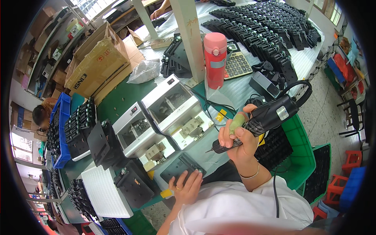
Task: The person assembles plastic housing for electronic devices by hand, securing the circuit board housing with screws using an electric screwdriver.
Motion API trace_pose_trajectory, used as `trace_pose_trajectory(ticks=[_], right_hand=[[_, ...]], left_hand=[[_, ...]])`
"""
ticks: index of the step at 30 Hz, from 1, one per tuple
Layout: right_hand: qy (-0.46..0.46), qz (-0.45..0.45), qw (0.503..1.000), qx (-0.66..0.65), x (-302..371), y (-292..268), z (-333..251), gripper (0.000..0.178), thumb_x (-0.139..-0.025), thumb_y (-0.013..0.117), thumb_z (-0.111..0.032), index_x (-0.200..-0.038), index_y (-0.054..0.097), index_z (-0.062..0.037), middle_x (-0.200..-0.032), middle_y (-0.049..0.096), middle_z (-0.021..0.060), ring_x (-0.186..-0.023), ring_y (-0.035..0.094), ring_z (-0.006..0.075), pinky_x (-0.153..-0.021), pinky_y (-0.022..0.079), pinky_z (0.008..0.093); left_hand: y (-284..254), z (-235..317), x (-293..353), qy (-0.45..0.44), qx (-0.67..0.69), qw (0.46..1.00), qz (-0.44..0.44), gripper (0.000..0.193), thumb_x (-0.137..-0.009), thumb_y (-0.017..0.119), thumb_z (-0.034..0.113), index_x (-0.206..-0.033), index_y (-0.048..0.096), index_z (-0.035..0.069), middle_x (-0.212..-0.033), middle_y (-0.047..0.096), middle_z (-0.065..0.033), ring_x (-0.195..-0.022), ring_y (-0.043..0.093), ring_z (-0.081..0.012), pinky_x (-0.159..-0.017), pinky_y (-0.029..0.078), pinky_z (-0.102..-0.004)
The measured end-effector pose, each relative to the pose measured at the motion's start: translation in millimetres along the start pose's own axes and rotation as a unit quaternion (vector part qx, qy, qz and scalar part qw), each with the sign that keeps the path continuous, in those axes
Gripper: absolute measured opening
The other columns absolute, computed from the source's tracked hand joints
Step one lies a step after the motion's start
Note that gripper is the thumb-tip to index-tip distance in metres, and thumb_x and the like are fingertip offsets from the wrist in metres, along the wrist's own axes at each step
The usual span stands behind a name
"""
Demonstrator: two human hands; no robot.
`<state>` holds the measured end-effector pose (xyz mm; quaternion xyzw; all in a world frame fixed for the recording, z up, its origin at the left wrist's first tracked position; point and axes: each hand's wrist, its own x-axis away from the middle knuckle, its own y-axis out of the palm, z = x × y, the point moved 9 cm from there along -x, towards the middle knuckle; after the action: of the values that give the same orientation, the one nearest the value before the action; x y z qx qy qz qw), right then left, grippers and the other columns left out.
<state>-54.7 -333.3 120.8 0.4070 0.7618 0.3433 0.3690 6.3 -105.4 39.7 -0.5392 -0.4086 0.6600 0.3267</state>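
Note:
My right hand (244,143) is closed around a black electric screwdriver (276,113). Its thin bit points left, above the bench, and touches nothing I can see. A yellow-green wrap shows on one of the right fingers. My left hand (187,188) lies over the near edge of a flat black plastic panel (177,167), fingers bent onto it, holding it against the bench. Just beyond the panel stand two white screw feeders (138,127) with clear-windowed hoppers. More black panels (135,184) lie left of my left hand.
A pink flask (214,72) and a calculator (238,65) stand beyond the screwdriver. Rows of black assemblies (262,29) cover the far table. A green crate (307,164) sits at right, a blue tray (62,129) and cardboard box (100,62) at left. Another person's hand (157,13) shows at the back.

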Motion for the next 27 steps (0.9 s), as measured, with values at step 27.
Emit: trace_pose_trajectory(ticks=[27], right_hand=[[-0.123, -0.179, 0.949, 0.228, -17.4, 50.0, 8.1, 0.052, -0.089, 0.05, -0.004, -0.136, 0.027, -0.0068, -0.074, 0.052, 0.007, -0.052, 0.051, 0.0175, -0.055, 0.049, 0.0385]], left_hand=[[-2.1, -5.2, -1.2, -0.036, 0.028, 0.999, 0.028, 0.032, -0.078, 0.076, 0.025, -0.11, 0.07, 0.024, -0.122, 0.062, 0.0118, -0.116, 0.052, -0.0133, -0.103, 0.024, -0.0442]])
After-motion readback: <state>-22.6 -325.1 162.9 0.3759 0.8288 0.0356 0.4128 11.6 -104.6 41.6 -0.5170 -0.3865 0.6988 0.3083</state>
